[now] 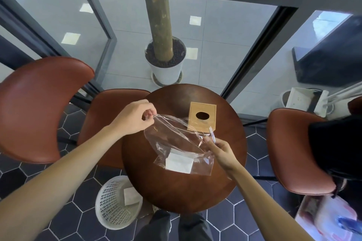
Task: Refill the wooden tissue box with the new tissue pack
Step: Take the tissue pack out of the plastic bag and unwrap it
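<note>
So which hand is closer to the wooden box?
The right hand. It pinches the clear bag just in front of the wooden box; the left hand holds the bag's other edge, farther off to the box's left.

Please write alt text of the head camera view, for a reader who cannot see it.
Seen from above, a left hand and a right hand pull open a clear plastic bag holding a white tissue pack over a round wooden table. A wooden tissue box stands behind it.
</note>
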